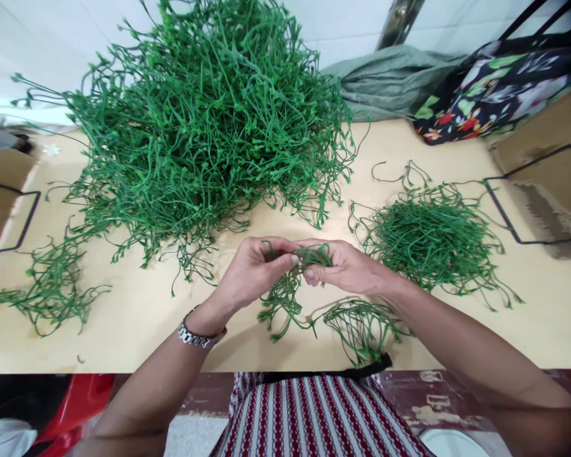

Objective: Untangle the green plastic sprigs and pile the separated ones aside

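My left hand [254,270] and my right hand [345,266] meet above the front of the pale table [137,311]. Both are closed, pinching the same small bundle of green plastic stems [314,255], whose ends hang down between my wrists to the tabletop. A metal watch [197,335] sits on my left wrist. A big tangled heap of green stems [204,120] fills the back left of the table. A smaller flat pile of stems [431,238] lies just right of my right hand. Another small bunch [361,324] rests under my right forearm.
A loose clump of stems [52,289] lies at the front left. A floral bag [499,89] and a grey-green sack [390,79] stand at the back right. Black wire frames on cardboard boxes flank the table at left [14,216] and right [542,190]. A red seat [76,403] is below left.
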`<state>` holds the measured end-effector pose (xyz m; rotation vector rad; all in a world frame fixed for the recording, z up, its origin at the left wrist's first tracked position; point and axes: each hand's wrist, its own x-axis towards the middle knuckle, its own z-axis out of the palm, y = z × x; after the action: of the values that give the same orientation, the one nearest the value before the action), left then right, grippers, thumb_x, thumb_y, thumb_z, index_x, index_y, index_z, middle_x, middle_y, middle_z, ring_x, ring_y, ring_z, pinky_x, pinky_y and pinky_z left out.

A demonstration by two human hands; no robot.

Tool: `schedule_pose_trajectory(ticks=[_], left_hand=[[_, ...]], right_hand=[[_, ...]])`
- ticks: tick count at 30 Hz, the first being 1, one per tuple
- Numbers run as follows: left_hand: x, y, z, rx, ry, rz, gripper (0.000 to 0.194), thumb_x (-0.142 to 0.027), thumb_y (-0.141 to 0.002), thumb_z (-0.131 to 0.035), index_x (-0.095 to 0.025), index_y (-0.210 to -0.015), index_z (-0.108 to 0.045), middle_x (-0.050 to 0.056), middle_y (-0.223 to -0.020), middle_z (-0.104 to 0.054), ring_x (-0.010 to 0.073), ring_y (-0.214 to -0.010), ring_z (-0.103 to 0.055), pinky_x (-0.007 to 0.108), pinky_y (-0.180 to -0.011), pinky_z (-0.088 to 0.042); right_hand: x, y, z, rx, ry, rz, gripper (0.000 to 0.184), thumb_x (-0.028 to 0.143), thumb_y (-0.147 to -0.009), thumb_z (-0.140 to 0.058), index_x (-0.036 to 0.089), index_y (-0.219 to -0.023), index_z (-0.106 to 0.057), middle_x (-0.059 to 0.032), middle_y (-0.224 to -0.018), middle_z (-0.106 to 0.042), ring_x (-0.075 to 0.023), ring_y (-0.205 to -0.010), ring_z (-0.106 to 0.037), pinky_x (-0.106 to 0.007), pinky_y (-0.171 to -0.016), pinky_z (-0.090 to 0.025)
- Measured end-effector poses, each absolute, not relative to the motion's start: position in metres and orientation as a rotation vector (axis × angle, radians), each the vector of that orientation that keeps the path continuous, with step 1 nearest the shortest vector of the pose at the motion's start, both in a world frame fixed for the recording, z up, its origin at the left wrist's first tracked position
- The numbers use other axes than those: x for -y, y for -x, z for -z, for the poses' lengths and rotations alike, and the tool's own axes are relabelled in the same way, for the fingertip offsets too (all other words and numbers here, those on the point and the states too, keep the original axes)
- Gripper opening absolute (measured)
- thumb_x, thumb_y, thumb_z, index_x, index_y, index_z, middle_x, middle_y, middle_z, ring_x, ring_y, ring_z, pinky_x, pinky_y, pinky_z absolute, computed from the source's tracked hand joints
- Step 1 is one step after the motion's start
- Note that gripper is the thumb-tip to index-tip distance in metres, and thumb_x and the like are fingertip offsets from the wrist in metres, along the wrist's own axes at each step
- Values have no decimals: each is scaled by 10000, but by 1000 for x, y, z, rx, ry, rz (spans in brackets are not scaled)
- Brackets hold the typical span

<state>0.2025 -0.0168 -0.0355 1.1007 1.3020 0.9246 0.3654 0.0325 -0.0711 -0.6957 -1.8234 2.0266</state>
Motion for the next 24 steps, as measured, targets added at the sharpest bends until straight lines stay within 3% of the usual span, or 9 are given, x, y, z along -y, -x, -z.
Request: schedule_pose_trajectory(ticks=[3, 7, 11, 15, 20, 24], left_hand=[[15, -201, 33, -1317, -1069, -899, 47, -128, -671, -590, -109, -704, -616, -55, -486, -490, 22, -394, -333, 179, -388, -223], [13, -202, 32, -1312, -1040, -872, 39, -115, -645, -600, -105, -681, -612, -55, -490, -497, 21, -409, -347, 179, -402, -230], [12, -205, 38, -1227, -942, -927, 55, -135, -621, -645, -103, -655, -616, -32, -522, -548, 21, -421, -370, 179, -403, -225], [16, -208, 49, -1188, -695, -1071, 131, -166, -572, -713, -115, -629, -606, -55, -458, -485, 8, -366, -287, 183, -372, -156], [25, -209, 57, -1106, -496, -1172, 179, -129, -526, -741, -132, -611, -583, -54, -484, -462, 18, -396, -294, 180, -391, -151], [31, -208, 57, -1015, -446, -1138, 191, -111, -525, -734, -133, -610, -565, -44, -577, -483, 15, -416, -283, 190, -410, -159]], right_hand=[[-38, -369, 73, 1803, 676, -2096, 273, 269, -780, -566, 106, -998, -544, 37, -647, -493, -50, -540, -439, -179, -503, -399], [-40, -370, 72, 1900, 650, -2049, 137, 265, -797, -521, 129, -811, -519, 32, -627, -477, -55, -530, -425, -181, -485, -371], [-40, -369, 66, 2121, 679, -1873, 196, 267, -815, -475, 146, -661, -468, 22, -637, -461, -57, -547, -415, -194, -519, -358], [-40, -367, 60, 2294, 786, -1720, 215, 284, -834, -430, 157, -661, -442, 23, -620, -456, -74, -583, -435, -210, -561, -361], [-40, -363, 59, 2449, 758, -1670, 207, 265, -849, -402, 161, -670, -403, 55, -576, -335, -57, -516, -321, -194, -489, -283], [-41, -362, 60, 2578, 646, -1561, 195, 240, -860, -388, 138, -714, -469, 26, -621, -434, -67, -563, -383, -199, -528, -310]])
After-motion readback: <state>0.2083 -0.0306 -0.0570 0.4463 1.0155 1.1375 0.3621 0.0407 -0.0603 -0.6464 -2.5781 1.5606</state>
